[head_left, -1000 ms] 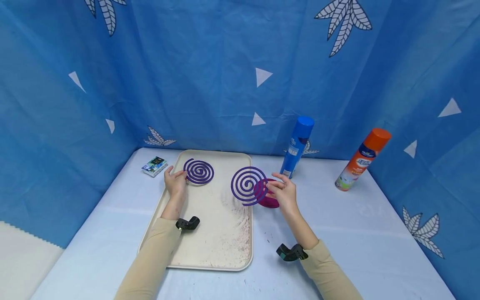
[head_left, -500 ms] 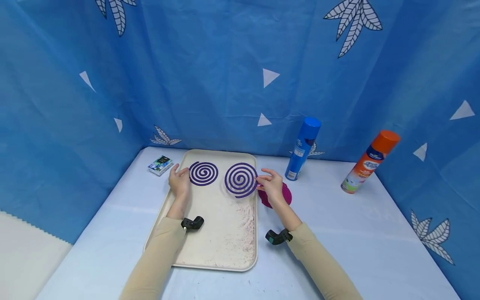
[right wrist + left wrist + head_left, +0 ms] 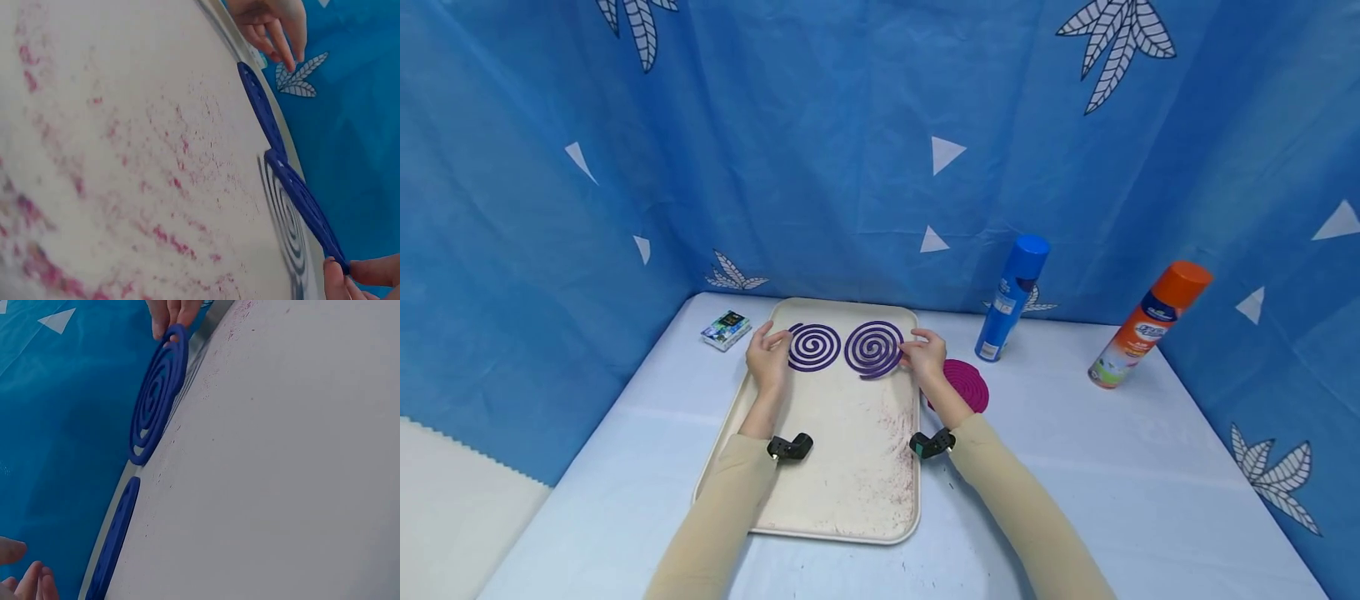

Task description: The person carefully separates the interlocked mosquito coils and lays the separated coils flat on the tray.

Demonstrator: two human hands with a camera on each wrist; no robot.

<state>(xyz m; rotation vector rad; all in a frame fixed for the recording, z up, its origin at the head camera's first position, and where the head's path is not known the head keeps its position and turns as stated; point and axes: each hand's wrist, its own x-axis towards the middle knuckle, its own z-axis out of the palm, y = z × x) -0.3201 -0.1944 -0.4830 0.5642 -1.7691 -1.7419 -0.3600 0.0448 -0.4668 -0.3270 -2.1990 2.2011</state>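
In the head view, my right hand point(image 3: 927, 356) pinches the right edge of a purple mosquito coil point(image 3: 872, 349). The right wrist view shows this coil point(image 3: 306, 203) tilted just above the tray, its shadow beneath. To its left a second purple mosquito coil point(image 3: 813, 344) lies flat at the far end of the cream tray point(image 3: 835, 467). My left hand point(image 3: 768, 358) hovers at the tray's left rim by that second coil, fingers loosely spread; the left wrist view has these fingers point(image 3: 34, 581) apart from the coil, holding nothing.
A magenta coil point(image 3: 967, 385) lies right of the tray, partly behind my right wrist. Behind it stands a blue spray can point(image 3: 1011, 297), with an orange-capped spray can point(image 3: 1148, 325) farther right. A small box point(image 3: 726, 330) sits left of the tray. A blue curtain point(image 3: 820, 167) borders the table.
My right hand has carried its coil leftward and down, from over the tray's right edge to close above the tray beside the other coil. My left hand stays near the left rim.
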